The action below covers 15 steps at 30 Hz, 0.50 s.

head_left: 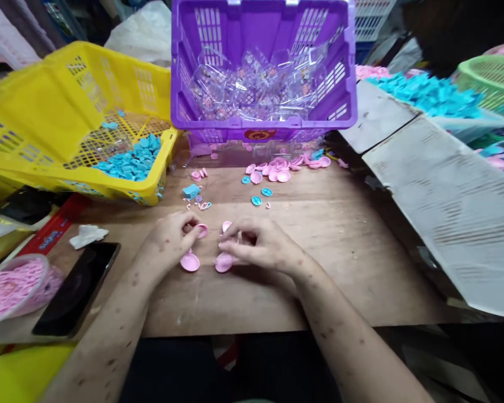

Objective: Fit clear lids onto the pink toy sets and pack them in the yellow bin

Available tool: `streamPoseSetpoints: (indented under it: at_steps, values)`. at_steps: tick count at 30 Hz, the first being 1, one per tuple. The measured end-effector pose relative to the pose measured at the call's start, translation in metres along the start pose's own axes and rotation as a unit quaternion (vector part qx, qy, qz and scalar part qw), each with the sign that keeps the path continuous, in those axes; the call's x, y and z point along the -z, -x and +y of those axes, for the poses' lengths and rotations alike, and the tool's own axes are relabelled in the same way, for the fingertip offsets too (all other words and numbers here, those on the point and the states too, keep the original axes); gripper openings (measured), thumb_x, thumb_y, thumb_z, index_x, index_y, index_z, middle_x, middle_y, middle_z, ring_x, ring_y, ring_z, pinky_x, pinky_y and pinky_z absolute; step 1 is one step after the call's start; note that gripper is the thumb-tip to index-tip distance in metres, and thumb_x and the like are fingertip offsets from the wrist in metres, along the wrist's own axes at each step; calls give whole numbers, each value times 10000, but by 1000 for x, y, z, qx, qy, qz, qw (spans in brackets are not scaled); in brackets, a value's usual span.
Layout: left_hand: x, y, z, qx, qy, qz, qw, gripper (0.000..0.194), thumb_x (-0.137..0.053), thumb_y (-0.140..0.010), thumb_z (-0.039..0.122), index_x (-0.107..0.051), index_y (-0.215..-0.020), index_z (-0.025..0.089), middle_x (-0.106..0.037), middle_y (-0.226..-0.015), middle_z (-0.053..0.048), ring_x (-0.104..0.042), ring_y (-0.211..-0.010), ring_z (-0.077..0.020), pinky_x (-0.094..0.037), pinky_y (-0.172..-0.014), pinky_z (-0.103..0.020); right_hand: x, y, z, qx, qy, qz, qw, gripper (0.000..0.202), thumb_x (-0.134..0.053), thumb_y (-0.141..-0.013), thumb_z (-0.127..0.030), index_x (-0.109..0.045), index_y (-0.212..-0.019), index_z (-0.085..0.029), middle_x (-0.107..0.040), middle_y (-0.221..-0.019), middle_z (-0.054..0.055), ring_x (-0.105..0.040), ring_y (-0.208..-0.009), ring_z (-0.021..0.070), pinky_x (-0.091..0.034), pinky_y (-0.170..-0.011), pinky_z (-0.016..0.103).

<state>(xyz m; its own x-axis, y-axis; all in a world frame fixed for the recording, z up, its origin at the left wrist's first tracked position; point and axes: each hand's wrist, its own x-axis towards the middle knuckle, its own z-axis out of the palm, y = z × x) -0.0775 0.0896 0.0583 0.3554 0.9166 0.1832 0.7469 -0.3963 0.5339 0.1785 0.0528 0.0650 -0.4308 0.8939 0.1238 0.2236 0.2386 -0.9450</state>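
My left hand (pixel 177 234) is closed, with thumb and fingers pinched at the edge of a small round pink plastic piece (pixel 202 230). Just below its thumb, a pink oval dish-like piece (pixel 190 262) lies on the wooden table. My right hand (pixel 256 242) has its fingers drawn together over the table; whatever they hold is hidden. Under its thumb lies another pink oval piece (pixel 224 262), and a smaller pink piece (pixel 227 226) shows past its fingertips. Beyond the hands sit a turquoise block-like piece (pixel 191 191), tiny pink hooks (pixel 203 206) and turquoise oval discs (pixel 256 200).
A purple crate (pixel 264 124) with clear plastic packs stands at the back. At left are a yellow crate (pixel 162 168) holding turquoise pieces, a phone (pixel 78 288) and a tub of pink pieces (pixel 14 285). Pink dishes (pixel 279 168) are heaped mid-table; cardboard (pixel 441 196) flanks the right.
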Motion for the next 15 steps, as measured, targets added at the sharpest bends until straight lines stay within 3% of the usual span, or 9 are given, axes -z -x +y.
streamPoseSetpoints:
  at_steps: [2,5,7,9,12,15]
  values:
    - [4,0,12,-29,63,9,998,142,-706,-1001,345,-826,-977,272,-852,-888,-10,-778,-775,-235,-545,-652,-297,2,-3,0,-8,-10,90,996,283,-776,-991,-454,-802,-1172,-237,-783,-1019,39,-620,-690,141,-508,-638,285]
    - [12,8,44,-69,115,-8,991,198,-673,-1022,188,-829,-1110,274,-872,-977,7,-814,-838,-221,-629,-784,-312,0,-4,-2,6,-38,78,996,433,-830,-949,-465,-747,-1321,-260,-793,-1211,77,-733,-837,189,-622,-749,323]
    - [15,14,66,-72,111,-3,991,249,-687,-978,89,-816,-1131,237,-871,-1047,-25,-826,-939,-238,-653,-923,-351,-1,-2,-5,24,-37,45,998,339,-813,-967,-483,-793,-1237,-278,-822,-1176,88,-787,-982,261,-662,-850,387]
    - [19,19,75,-97,119,-37,987,236,-713,-1011,120,-795,-1207,222,-855,-1236,-64,-819,-1115,-245,-640,-1043,-360,3,-1,-3,25,7,58,998,245,-810,-978,-525,-846,-1110,-321,-845,-1084,88,-803,-985,305,-672,-858,439]
    - [42,36,64,-111,117,-63,985,301,-702,-1083,248,-730,-1376,182,-793,-1417,-125,-787,-1229,-252,-610,-1116,-369,11,-8,5,30,80,64,994,212,-812,-974,-573,-878,-978,-371,-857,-1004,95,-820,-932,326,-679,-824,465]
    - [91,72,33,0,1,19,1000,304,-666,-1093,304,-729,-1365,183,-815,-1318,-116,-793,-1068,-248,-614,-1057,-393,12,-11,0,11,89,42,995,268,-820,-946,-644,-886,-959,-385,-868,-993,105,-828,-852,331,-688,-704,454]
